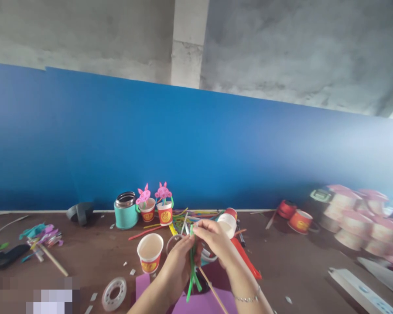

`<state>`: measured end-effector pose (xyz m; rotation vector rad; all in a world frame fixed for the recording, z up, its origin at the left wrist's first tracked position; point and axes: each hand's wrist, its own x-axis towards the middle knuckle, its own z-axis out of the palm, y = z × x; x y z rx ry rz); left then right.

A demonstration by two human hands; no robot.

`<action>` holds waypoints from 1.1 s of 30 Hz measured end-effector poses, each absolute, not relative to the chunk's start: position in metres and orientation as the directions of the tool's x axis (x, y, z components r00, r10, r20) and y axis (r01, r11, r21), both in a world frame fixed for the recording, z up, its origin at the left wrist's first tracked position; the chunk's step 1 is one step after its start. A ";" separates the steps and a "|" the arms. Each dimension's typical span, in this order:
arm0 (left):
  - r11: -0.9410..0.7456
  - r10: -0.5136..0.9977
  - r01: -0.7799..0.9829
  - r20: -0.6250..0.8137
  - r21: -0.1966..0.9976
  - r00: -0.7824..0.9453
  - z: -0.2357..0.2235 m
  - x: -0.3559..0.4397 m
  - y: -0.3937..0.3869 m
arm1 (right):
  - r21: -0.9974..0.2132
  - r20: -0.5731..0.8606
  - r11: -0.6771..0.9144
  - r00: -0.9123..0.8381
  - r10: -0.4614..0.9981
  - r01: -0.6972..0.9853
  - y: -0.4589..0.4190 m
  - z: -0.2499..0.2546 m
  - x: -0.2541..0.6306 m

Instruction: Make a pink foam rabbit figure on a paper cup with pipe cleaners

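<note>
Near the table's front middle, my left hand [180, 255] is closed round a small bunch of green pipe cleaners [192, 266]. Their loose ends hang below the fingers, splayed apart. My right hand [211, 235], with a bracelet at its wrist, pinches the upper end of the same bunch. A thin wooden stick [212, 288] slants down between my forearms; whether a hand touches it I cannot tell. Under the hands lies a purple sheet [220, 301]. A paper cup [150, 253] stands upright just left of my left hand.
Two paper cups [165, 216] with pink pig figures stand by a teal jar [126, 214]. Loose coloured pipe cleaners [203, 214] lie behind my hands. A tape roll [114, 294] is front left; stacked pink-topped cups [355, 222] and a power strip [363, 290] are right.
</note>
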<state>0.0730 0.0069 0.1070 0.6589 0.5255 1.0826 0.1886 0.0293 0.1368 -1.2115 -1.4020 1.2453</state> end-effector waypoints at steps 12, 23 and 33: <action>0.256 0.964 -0.707 -0.115 0.660 0.241 0.102 0.077 0.008 | -0.973 0.101 0.121 -0.109 0.989 0.195 0.033 0.131 0.185; 0.055 0.983 -0.500 0.040 0.864 0.177 0.099 0.072 0.012 | -0.843 0.327 0.330 -0.084 0.941 0.424 0.033 0.131 0.187; 0.219 0.924 -0.428 -0.045 0.877 0.379 0.115 0.064 0.008 | -0.896 0.295 0.276 0.002 0.955 0.347 0.033 0.133 0.190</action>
